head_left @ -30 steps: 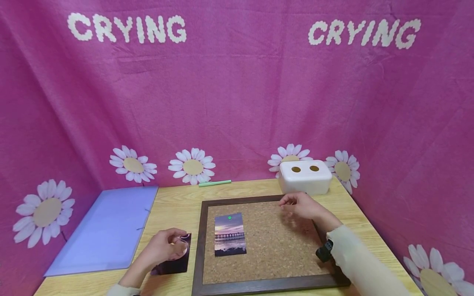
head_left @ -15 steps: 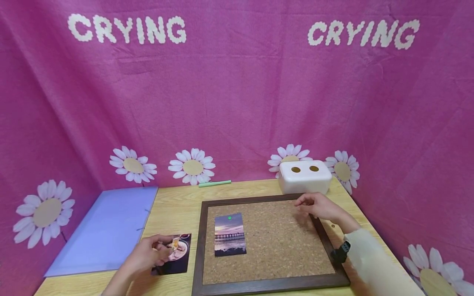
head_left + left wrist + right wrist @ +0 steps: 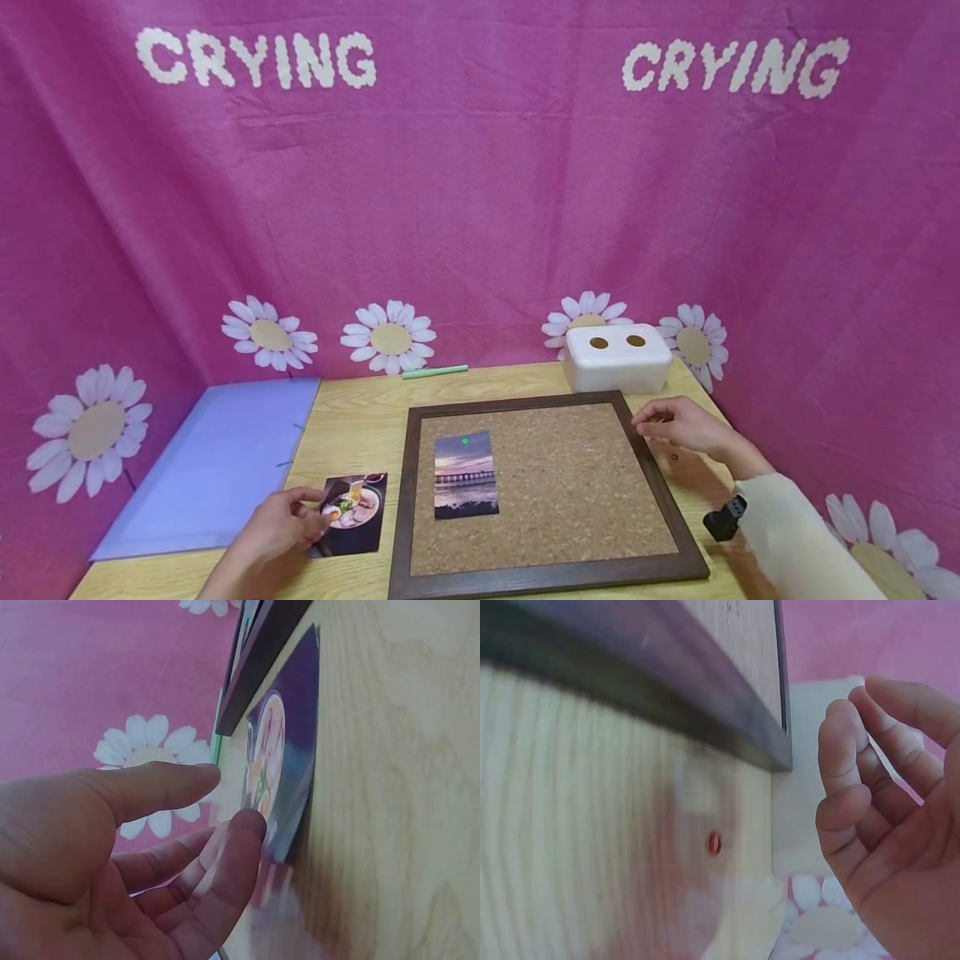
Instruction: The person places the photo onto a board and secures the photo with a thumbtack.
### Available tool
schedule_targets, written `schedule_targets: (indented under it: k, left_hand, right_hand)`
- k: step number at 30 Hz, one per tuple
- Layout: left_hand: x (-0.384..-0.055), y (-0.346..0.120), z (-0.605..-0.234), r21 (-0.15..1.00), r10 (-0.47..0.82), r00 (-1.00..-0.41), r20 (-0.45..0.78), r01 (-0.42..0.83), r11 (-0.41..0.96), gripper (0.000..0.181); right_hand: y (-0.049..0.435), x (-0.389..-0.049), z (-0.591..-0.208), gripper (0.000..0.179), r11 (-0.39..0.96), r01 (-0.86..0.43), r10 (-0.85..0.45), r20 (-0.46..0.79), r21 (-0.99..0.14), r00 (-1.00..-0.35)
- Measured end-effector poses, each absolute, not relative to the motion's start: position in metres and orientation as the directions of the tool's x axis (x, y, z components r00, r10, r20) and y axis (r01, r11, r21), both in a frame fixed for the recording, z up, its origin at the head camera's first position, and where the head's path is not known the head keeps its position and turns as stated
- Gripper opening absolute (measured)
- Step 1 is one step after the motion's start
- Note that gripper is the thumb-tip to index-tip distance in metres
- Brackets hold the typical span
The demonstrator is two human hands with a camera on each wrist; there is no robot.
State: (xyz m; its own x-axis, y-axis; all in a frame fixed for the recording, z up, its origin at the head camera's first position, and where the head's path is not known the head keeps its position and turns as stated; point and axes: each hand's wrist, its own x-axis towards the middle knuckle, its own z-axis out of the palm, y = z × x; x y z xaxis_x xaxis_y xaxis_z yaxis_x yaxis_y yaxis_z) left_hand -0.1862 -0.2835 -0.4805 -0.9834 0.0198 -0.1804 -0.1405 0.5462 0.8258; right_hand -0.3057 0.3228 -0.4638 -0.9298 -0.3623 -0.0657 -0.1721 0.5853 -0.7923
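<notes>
My left hand (image 3: 281, 525) hovers at the left edge of a photo of a ramen bowl (image 3: 356, 510) lying on the table. In the left wrist view its thumb and index finger (image 3: 236, 862) stand apart with nothing between them, the fingertips overlapping the photo. My right hand (image 3: 686, 427) is above the table beside the right edge of a brown-framed corkboard (image 3: 577, 483). Its fingers (image 3: 838, 742) are loosely bent and hold nothing in the right wrist view. A sunset pier photo (image 3: 465, 492) is fixed to the board's left part by a green pushpin (image 3: 465, 442).
A white box (image 3: 618, 362) with two round holes stands behind the board. A green pen-like stick (image 3: 435, 372) lies at the back edge. To the left is a lilac folder (image 3: 210, 467). A small reddish-brown ring-like mark (image 3: 715, 842) shows on the table under my right hand.
My right hand has moved right, from over the cork to beyond the frame's right side. My left hand has drawn back leftward, uncovering the ramen photo. Board and photos stay put.
</notes>
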Motion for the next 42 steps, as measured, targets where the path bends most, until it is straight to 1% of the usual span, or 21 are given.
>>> schedule_targets:
  k: [6, 9, 13, 20, 22, 28, 35, 39, 42]
  left_hand:
    - [-0.184, -0.285, -0.485, 0.786, -0.045, -0.986, -0.161, -0.156, 0.598, 0.043]
    - [-0.183, -0.286, -0.485, 0.774, -0.051, -0.986, -0.161, -0.158, 0.613, 0.042]
    - [-0.183, -0.288, -0.486, 0.763, -0.029, -0.986, -0.163, -0.144, 0.630, 0.042]
    - [-0.183, -0.290, -0.486, 0.734, -0.091, -0.981, -0.169, -0.187, 0.652, 0.045]
    - [-0.184, -0.290, -0.485, 0.709, -0.104, -0.980, -0.169, -0.194, 0.678, 0.046]
    - [-0.183, -0.289, -0.482, 0.600, -0.092, -0.986, -0.137, -0.156, 0.785, 0.052]
    - [-0.183, -0.286, -0.483, 0.532, -0.079, -0.991, -0.106, -0.124, 0.837, 0.059]
    - [-0.184, -0.286, -0.484, 0.525, -0.079, -0.991, -0.103, -0.122, 0.842, 0.060]
    - [-0.185, -0.286, -0.485, 0.564, -0.073, -0.991, -0.113, -0.124, 0.816, 0.060]
  right_hand:
    - [0.341, -0.302, -0.469, 0.029, 0.559, -0.127, -0.355, -0.099, -0.819, -0.929]
    - [0.349, -0.303, -0.475, 0.028, 0.563, -0.106, -0.344, -0.116, -0.820, -0.932]
    - [0.357, -0.303, -0.484, 0.026, 0.567, -0.097, -0.343, -0.127, -0.818, -0.931]
    - [0.368, -0.300, -0.493, 0.025, 0.530, -0.063, -0.356, -0.155, -0.846, -0.922]
    - [0.370, -0.300, -0.495, 0.025, 0.533, -0.062, -0.350, -0.153, -0.844, -0.924]
    - [0.373, -0.300, -0.498, 0.025, 0.539, -0.070, -0.346, -0.145, -0.839, -0.927]
    - [0.374, -0.298, -0.500, 0.020, 0.569, -0.083, -0.337, -0.141, -0.818, -0.931]
    - [0.373, -0.296, -0.503, 0.020, 0.584, -0.064, -0.320, -0.157, -0.809, -0.934]
    - [0.373, -0.296, -0.505, 0.022, 0.576, -0.044, -0.316, -0.173, -0.817, -0.933]
